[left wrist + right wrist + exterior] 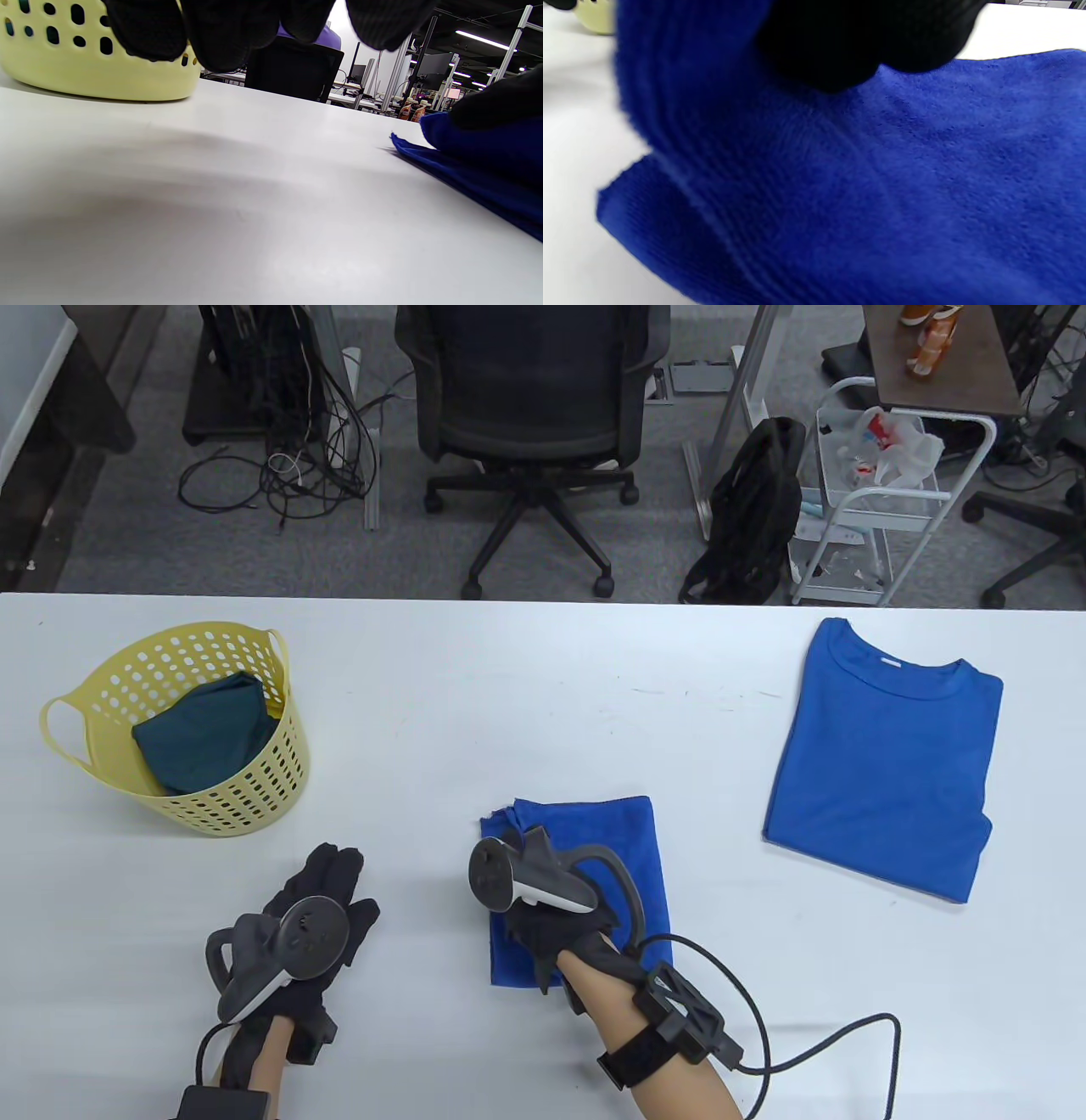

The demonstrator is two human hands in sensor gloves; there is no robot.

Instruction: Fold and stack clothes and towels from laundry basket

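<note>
A blue towel [615, 848] lies folded on the white table near the front centre. My right hand [519, 841] is on its left part and grips the towel's far left corner, which is bunched and lifted; in the right wrist view the towel [882, 178] rises toward my gloved fingers [857, 42]. My left hand [333, 872] rests flat and open on the table, left of the towel, holding nothing. In the left wrist view its fingers [225, 34] hang above bare table, with the towel's edge [479, 169] at right. A yellow laundry basket [254, 793] at left holds a dark teal cloth [204, 734].
A folded blue T-shirt [882, 763] lies at the right of the table. The basket also shows in the left wrist view [85, 63]. A cable [814, 1044] trails from my right wrist. An office chair [534, 407] stands beyond the table's far edge.
</note>
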